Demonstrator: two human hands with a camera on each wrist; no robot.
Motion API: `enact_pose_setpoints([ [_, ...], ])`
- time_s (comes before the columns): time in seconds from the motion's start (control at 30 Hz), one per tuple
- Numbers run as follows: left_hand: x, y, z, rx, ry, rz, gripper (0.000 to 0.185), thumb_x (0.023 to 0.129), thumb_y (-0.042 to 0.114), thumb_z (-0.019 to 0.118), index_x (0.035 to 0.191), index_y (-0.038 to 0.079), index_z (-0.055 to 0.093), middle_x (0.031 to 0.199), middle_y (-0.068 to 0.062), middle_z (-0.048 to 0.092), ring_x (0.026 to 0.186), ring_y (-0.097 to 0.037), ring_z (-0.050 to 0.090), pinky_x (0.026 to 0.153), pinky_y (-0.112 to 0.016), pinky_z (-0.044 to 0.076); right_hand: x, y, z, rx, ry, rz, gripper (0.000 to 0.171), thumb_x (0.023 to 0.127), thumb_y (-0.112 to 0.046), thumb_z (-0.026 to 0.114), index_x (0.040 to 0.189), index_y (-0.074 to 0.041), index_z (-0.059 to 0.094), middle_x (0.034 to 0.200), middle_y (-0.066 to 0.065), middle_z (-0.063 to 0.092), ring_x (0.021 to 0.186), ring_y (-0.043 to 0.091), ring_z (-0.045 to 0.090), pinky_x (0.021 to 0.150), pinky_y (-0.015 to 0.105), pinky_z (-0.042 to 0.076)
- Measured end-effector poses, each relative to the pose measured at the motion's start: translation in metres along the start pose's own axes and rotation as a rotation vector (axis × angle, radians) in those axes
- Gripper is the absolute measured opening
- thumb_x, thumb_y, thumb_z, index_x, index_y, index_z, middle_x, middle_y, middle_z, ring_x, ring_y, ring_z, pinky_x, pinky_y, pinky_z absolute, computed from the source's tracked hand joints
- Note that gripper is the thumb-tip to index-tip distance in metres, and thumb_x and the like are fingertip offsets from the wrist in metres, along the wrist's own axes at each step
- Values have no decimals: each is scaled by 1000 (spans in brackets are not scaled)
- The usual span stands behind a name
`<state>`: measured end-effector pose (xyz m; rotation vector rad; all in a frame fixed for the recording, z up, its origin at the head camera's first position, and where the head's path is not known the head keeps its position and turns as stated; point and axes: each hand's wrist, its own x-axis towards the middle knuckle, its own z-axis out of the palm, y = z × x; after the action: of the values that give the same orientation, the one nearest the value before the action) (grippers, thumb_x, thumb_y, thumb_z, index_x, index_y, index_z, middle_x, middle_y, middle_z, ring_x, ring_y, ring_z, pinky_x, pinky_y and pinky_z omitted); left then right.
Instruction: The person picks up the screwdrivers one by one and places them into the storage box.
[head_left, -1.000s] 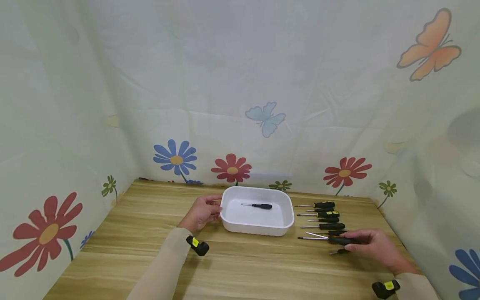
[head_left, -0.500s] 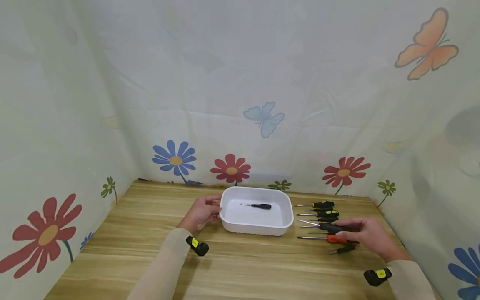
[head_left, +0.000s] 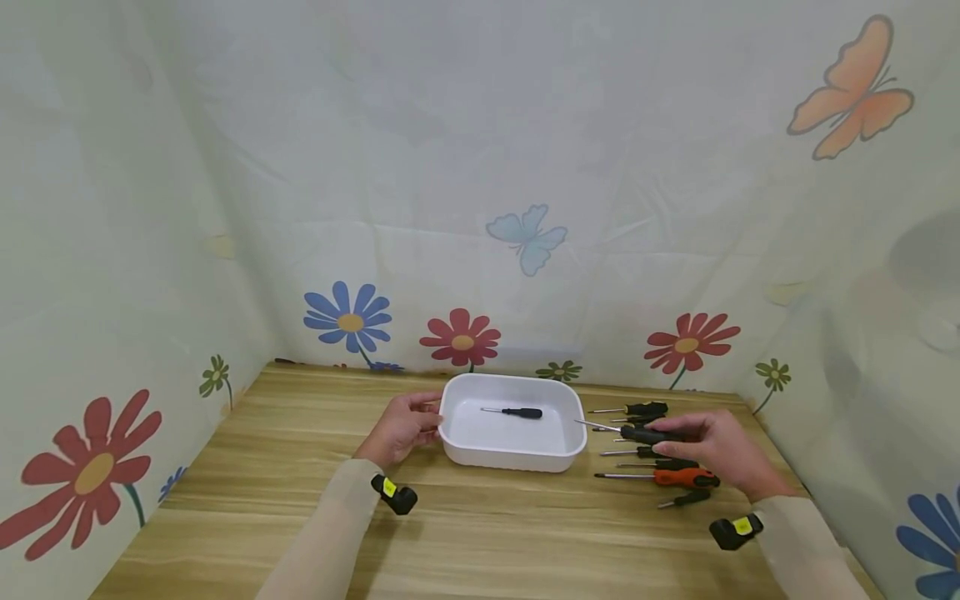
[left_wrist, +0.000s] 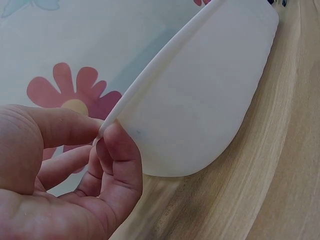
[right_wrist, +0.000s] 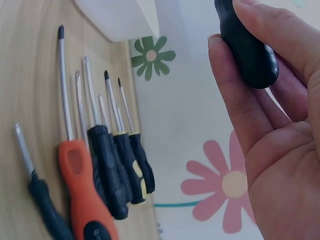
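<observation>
R hand [head_left: 720, 446] grips black screwdriver [head_left: 637, 432] near tray [head_left: 450, 412], L hand [head_left: 401, 425] pinching rim; loose fingertip grasp risks a drop.

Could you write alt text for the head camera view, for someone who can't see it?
A person's right hand holds a black-handled screwdriver beside a white tub on a wooden table, while the left hand grips the tub's rim. One small screwdriver lies inside; more screwdrivers lie to its right.
</observation>
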<state>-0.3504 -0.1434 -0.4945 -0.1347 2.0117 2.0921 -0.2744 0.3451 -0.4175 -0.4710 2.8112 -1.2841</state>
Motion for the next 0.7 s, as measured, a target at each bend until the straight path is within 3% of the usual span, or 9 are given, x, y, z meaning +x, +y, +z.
enact_pose_setpoints([
  [0.33,0,-1,0,1,-2,11,48,94,-6,65,140,8,62,119,-21,62,80,-22,62,76,-33,60,12,-13,6,3,6,27,41,84,-33,84,121,-15,77,116,15,73,83,14,72,73,29,61],
  [0.7,1,-1,-1,2,-8,10,48,94,-5,65,140,7,62,114,-17,63,79,-22,62,74,-32,59,26,-19,12,5,21,-34,37,84,-31,84,118,-18,78,114,9,76,88,12,74,76,25,60],
])
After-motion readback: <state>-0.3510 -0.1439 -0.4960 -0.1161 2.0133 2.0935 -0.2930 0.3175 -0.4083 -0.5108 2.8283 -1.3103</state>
